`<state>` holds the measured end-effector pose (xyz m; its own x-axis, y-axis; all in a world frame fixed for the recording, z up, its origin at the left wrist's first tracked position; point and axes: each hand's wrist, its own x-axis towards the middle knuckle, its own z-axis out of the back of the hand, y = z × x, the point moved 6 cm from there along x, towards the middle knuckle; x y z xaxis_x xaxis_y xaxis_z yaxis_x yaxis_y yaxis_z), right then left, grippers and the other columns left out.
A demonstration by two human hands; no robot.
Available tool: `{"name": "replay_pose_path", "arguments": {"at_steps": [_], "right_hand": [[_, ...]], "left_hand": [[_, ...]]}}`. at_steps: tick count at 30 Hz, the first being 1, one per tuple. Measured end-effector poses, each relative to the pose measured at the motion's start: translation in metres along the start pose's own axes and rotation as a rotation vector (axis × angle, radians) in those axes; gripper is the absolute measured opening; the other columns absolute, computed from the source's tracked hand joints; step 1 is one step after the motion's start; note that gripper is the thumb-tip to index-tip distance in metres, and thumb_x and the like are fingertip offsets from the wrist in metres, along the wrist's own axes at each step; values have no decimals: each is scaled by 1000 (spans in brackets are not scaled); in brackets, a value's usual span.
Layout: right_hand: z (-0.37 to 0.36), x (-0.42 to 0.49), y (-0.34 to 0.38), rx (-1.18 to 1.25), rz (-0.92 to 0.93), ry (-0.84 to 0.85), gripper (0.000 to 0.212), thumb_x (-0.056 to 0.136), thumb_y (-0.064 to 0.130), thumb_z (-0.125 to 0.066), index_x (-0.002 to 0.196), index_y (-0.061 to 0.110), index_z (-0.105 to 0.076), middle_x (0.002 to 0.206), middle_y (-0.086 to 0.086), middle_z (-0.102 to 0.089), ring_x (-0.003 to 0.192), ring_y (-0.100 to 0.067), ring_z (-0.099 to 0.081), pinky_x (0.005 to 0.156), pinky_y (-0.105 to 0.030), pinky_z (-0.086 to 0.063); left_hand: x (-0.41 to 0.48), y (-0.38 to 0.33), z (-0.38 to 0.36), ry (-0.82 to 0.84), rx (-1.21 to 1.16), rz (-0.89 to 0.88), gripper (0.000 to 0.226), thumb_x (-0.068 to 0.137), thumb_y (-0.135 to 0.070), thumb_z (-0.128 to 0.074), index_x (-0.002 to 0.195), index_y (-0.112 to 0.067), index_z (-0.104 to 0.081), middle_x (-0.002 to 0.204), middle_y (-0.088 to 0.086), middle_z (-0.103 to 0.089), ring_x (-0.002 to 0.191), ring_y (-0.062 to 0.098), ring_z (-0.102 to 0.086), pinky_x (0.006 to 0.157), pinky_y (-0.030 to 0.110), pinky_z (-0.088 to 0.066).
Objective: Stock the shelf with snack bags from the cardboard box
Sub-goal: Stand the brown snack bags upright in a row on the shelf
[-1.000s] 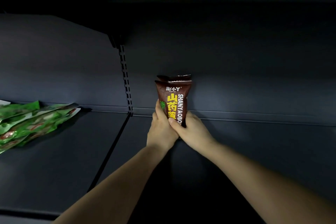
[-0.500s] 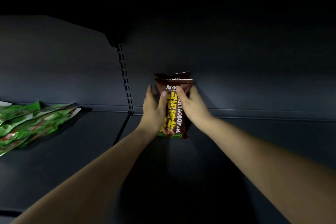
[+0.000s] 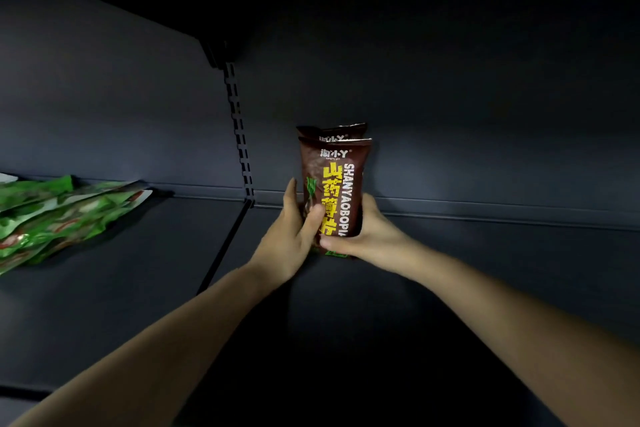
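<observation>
On the shelf (image 3: 138, 288), both hands clasp the upright brown snack bag (image 3: 337, 184).

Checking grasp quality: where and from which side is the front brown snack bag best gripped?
Probably its lower side edges, from the front, as the left hand and right hand do: the front brown bag stands upright and narrow, and a second brown bag close behind blocks the back.

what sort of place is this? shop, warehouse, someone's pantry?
Likely a retail store aisle: a dark shelf with a slotted upright, branded brown snack bags held upright facing out, and green snack bags piled in the next bay.
</observation>
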<state>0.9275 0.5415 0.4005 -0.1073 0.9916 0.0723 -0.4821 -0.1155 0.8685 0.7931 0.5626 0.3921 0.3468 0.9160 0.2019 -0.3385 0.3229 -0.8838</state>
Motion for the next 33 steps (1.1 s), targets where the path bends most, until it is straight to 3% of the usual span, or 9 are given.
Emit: {"name": "replay_pose_path", "arguments": {"at_steps": [2,6,11,15,19,23,27,30,33], "right_hand": [[1,-2,0,-59,24,18,81,69,29,-84,132,30,-33,133,4,-45,123,-9,-46,100,-28,-42],[2,-7,1,-123,54,-67,57,71,33,-82,114,38,-44,119,12,-53,104,-1,-51,79,-17,-41],[1,-9,0,-215,85,-159,70,71,42,-80,130,25,-46,120,12,-56,103,-2,-52,82,-24,-43],[2,-15,4,-294,87,-158,64,75,43,-76,129,20,-49,125,2,-60,110,-14,-57,79,-24,-40],[2,-19,14,-322,81,-136,54,80,34,-74,126,15,-53,122,-3,-61,112,-19,-57,78,-23,-38],[6,-29,15,-343,72,-173,54,85,30,-69,130,7,-49,128,-11,-56,118,-24,-54,81,-21,-38],[20,-54,13,-391,3,-231,51,94,25,-56,138,2,-41,135,-18,-52,126,-29,-49,98,-27,-37],[34,-80,16,-371,11,-237,40,95,20,-53,131,4,-50,128,-15,-58,121,-27,-53,99,-27,-37],[50,-110,13,-335,24,-220,29,94,17,-53,120,6,-60,117,-10,-64,112,-23,-58,96,-28,-43]], "left_hand": [[-6,2,-1,56,128,-17,96,76,-78,-34,149,-32,10,145,-9,-42,129,8,-45,111,41,-35],[-5,3,-3,55,279,-37,98,76,-76,-40,149,-30,6,147,-6,-39,133,12,-40,111,43,-34],[-5,0,-2,28,361,-34,90,77,-68,-35,149,-22,-5,142,-1,-45,129,16,-44,108,43,-36],[-3,-1,-1,26,450,27,84,84,-63,-38,148,-19,-7,141,4,-47,128,23,-46,109,49,-32],[-9,-10,3,-52,753,109,78,89,-63,-35,147,-15,-15,144,10,-41,134,32,-35,112,52,-21],[-27,-27,2,-185,829,72,78,89,-59,-41,145,-7,-23,139,17,-44,131,34,-38,110,50,-26],[-58,-47,-8,-274,821,-55,61,93,-36,-50,142,-5,-30,132,19,-47,126,35,-41,106,46,-30],[-80,-63,-24,-266,817,-77,45,93,-20,-49,133,-2,-38,127,21,-47,120,39,-42,99,45,-32],[-101,-78,-47,-251,796,-91,45,90,-11,-48,133,-5,-40,129,21,-46,118,40,-43,95,45,-35]]}}
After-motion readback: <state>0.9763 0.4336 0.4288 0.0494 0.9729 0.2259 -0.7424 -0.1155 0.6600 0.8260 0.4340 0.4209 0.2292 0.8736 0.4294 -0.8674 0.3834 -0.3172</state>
